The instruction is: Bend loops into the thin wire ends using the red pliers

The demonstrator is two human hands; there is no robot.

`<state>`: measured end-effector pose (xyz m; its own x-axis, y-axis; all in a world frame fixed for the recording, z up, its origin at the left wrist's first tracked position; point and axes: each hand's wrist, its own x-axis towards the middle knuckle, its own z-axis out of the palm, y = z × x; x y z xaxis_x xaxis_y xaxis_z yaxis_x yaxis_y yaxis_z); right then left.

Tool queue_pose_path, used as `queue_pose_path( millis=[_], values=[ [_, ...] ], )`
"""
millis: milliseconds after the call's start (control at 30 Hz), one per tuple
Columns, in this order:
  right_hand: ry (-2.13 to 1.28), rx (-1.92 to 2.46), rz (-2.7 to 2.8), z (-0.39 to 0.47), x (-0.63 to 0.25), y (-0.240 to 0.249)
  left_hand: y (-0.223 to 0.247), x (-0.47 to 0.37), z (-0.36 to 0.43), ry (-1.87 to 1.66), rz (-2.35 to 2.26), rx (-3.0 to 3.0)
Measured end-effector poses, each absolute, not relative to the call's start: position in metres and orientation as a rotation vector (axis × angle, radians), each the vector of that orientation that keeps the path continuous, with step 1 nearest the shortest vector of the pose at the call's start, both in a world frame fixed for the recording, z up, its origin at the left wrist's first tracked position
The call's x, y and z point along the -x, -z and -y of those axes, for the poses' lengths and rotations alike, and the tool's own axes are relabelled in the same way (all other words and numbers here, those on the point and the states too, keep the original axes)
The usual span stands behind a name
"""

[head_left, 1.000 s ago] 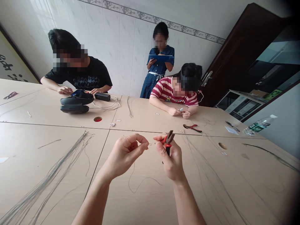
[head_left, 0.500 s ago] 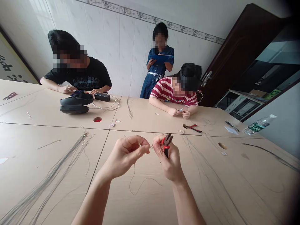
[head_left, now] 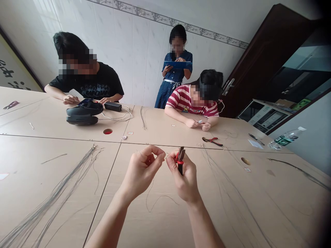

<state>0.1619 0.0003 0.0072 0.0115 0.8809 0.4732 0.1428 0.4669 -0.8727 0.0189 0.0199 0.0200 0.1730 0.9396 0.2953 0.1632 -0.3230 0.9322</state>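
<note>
My left hand (head_left: 145,172) is closed in a pinch, thumb against forefinger, on a thin grey cord (head_left: 147,203) whose slack hangs below and curls across the table. Close by on the right, my right hand (head_left: 186,179) is wrapped round a pair of pliers (head_left: 180,161) with red-and-black handles, their dark jaws pointing up. A tiny curved piece, like a hook or ring (head_left: 167,155), shows between the two hands at the tip of my right thumb. Its exact shape is too small to make out.
Bundles of cords with small metal ends lie left (head_left: 85,158) and right (head_left: 207,151). Beyond are another pair of pliers (head_left: 214,141), a headset (head_left: 84,113), a black box (head_left: 113,106) and a water bottle (head_left: 287,138). Two people sit opposite; another stands holding a blue clipboard (head_left: 178,64).
Both hands have shifted slightly and turned, with the pliers' jaws now more upright and a little to the left. The hanging part of the cord has moved a bit right.
</note>
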Motion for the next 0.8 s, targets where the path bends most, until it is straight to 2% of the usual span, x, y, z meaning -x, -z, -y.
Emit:
queue_pose_path(
  millis=[800],
  values=[
    [-0.639,1.024,1.491,-0.0021,-0.1686,-0.0075,-0.0264,-0.0215,-0.0173,-1.025,-1.157,-1.867]
  ],
)
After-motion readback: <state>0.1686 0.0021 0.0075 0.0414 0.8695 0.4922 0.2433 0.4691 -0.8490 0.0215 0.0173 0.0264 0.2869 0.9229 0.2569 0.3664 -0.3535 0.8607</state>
